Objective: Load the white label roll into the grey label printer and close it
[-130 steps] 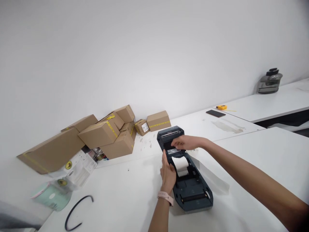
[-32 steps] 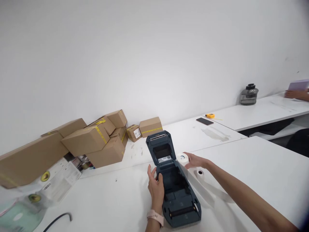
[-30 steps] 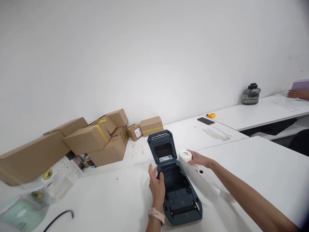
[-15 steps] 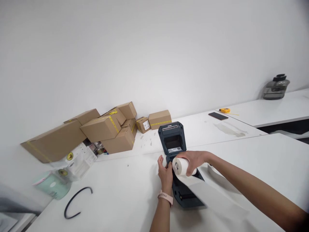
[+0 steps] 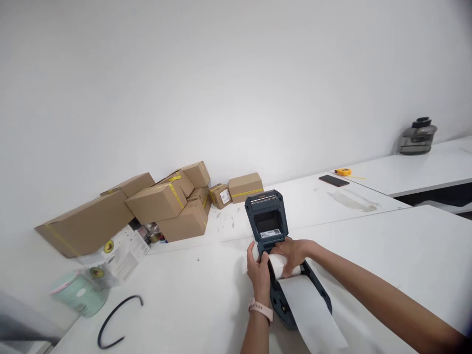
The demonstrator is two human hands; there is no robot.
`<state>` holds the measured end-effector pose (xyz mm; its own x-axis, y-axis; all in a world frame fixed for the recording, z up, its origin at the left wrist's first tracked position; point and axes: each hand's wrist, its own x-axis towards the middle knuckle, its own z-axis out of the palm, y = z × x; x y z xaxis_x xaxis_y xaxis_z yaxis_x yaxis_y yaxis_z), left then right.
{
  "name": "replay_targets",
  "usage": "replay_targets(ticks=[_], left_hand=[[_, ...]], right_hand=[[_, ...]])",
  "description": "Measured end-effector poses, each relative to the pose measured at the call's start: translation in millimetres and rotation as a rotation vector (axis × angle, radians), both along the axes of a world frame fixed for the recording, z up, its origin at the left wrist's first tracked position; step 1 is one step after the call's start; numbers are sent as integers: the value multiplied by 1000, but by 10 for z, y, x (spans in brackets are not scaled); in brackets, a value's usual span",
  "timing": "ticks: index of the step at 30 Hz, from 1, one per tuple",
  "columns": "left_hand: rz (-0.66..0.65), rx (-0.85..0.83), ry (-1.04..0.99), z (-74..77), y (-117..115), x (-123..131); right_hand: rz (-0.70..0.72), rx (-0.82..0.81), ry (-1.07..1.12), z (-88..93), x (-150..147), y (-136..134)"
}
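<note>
A dark blue-grey label printer [image 5: 283, 309] stands on the table with its lid [image 5: 266, 202] tipped up. My right hand [image 5: 291, 251] is closed over a white label roll [image 5: 277, 265] that sits down inside the body. From the roll a wide paper strip [image 5: 310, 307] runs forward over the printer's front edge. My left hand [image 5: 258, 270], with a pink band on the wrist, grips the left side of the printer, thumb at the inner edge beside the roll. The roll's far side is hidden under my right hand.
Cardboard boxes [image 5: 155, 204] are piled against the wall at the left. A mint-green container [image 5: 83, 295] and a black curved cord [image 5: 110, 319] lie in front. Further right are a phone [image 5: 334, 180], a yellow tape measure [image 5: 343, 172] and a grey bottle [image 5: 417, 137].
My right hand has lowered the label roll into the printer. The paper strip has swung from the right to hang over the printer's front. My left hand stays at the printer's side.
</note>
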<state>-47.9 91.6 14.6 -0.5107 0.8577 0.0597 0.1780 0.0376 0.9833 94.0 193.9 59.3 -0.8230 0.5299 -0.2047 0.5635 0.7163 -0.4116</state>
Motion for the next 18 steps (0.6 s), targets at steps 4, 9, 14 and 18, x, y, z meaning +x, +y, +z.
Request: replay_targets(ticks=[4,9,14,18], left_hand=[[-15,10,75,-53,22,-8],[-28,6,97,-74,46,-9],[-80,4,93,-55,17,-36],[-152,-18,41,-89,-153,-25]], right_hand=[[-20,19,-3,-64,-27,18],[-42,24,34,-81,-72,20],[-52,18,212,131,61,-69],[-147,50,494,590,340,-52]])
